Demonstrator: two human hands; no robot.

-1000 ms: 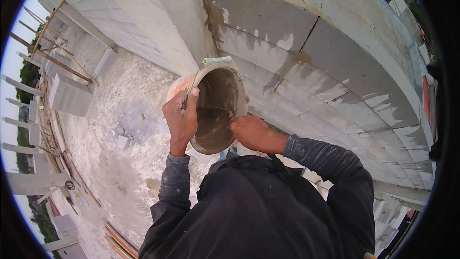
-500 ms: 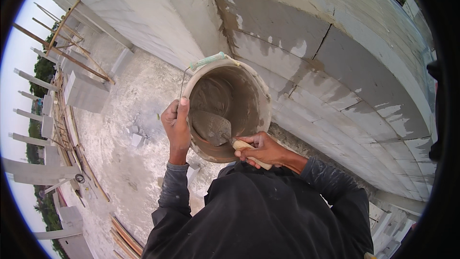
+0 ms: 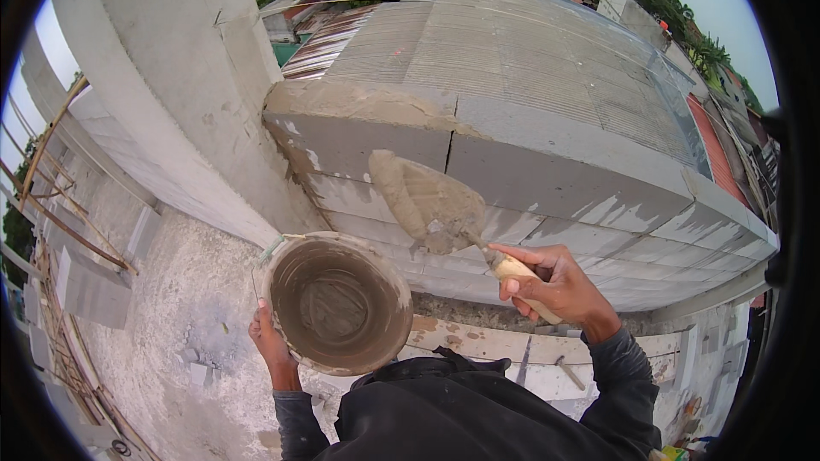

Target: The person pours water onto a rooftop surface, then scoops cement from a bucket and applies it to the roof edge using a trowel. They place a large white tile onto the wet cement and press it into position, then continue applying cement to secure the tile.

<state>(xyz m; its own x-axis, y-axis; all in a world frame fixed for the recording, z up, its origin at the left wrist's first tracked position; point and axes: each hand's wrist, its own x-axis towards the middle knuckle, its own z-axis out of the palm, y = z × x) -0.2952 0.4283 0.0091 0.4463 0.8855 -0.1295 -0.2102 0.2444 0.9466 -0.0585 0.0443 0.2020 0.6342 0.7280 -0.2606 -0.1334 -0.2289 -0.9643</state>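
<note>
My left hand grips the side of a round bucket, tilted toward me with grey mortar in its bottom. My right hand is closed around the wooden handle of a trowel. The trowel's blade carries a thick load of mortar and is raised in front of the block wall, below its top course. A strip of mortar lies along the wall's top at the left end.
A concrete column meets the wall at left. Corrugated roofs lie beyond. Bamboo scaffolding and blocks stand on the left over a rough floor. A hammer-like tool rests on a pale board below me.
My right hand has lifted the trowel, heaped with mortar, out of the bucket toward the wall. The bucket sits lower left. The view has tilted up, showing roofs and trees.
</note>
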